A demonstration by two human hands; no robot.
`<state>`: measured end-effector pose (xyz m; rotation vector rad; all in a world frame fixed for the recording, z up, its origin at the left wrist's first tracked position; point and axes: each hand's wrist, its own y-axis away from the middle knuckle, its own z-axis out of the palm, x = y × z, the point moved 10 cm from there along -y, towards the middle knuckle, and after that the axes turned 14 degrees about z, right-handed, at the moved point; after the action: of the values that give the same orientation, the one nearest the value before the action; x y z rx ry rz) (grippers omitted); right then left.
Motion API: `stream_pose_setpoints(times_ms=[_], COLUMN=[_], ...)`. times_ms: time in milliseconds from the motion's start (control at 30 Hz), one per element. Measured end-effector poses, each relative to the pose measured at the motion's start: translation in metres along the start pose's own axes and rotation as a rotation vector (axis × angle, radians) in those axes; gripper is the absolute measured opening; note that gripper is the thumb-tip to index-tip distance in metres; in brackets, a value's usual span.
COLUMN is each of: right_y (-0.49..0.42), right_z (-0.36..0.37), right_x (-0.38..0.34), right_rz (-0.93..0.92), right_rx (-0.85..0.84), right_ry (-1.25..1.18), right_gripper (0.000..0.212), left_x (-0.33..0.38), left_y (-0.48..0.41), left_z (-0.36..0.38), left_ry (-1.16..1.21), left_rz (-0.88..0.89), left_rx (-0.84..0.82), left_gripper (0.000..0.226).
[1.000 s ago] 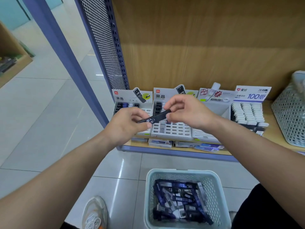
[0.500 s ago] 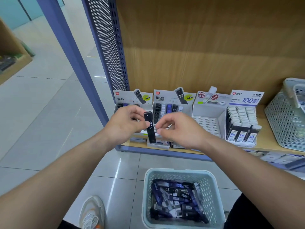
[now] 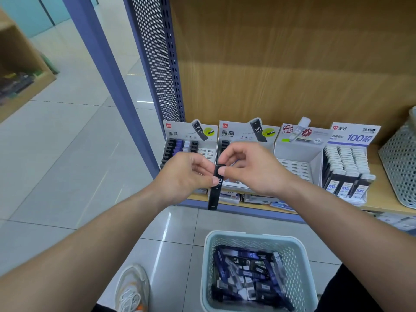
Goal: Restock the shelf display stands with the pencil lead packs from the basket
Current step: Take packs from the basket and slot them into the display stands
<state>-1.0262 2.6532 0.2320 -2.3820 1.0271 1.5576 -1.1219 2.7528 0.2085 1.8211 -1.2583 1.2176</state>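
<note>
A black pencil lead pack (image 3: 215, 194) hangs upright in front of the shelf edge. My left hand (image 3: 184, 174) pinches its side and my right hand (image 3: 249, 167) pinches its top end. Behind my hands stand two white display stands, the left stand (image 3: 191, 140) partly filled with dark packs, the second stand (image 3: 245, 134) mostly hidden by my fingers. On the floor below, a pale green basket (image 3: 258, 236) holds several black and blue lead packs (image 3: 247, 271).
Further right on the wooden shelf (image 3: 380, 194) are a third white stand (image 3: 299, 154) with open slots, a fourth stand (image 3: 349, 163) full of white-capped packs, and a mesh basket (image 3: 400, 167). A blue shelf post (image 3: 108, 70) rises at left. My shoe (image 3: 132, 289) is beside the basket.
The pack turned from nearly level to upright between my hands. My right hand shifted to its top end, and my view drew closer to the shelf.
</note>
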Motion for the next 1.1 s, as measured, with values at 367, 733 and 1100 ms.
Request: stream_pose_setpoints(times_ms=[367, 733, 1100], right_y=[-0.028, -0.087, -0.111], right_z=[-0.063, -0.097, -0.084], right_x=[0.048, 0.094, 0.085], right_rz=[0.117, 0.183, 0.159], right_rx=[0.098, 0.338, 0.336], right_ry=[0.300, 0.449, 0.519], right_gripper=[0.014, 0.016, 0.010], left_x=[-0.029, -0.010, -0.026], left_y=[0.009, -0.007, -0.011], left_z=[-0.025, -0.010, -0.019], left_ry=[-0.594, -0.637, -0.585], left_rz=[-0.059, -0.003, -0.048], left_rx=[-0.198, -0.213, -0.216], left_gripper=[0.041, 0.044, 0.035])
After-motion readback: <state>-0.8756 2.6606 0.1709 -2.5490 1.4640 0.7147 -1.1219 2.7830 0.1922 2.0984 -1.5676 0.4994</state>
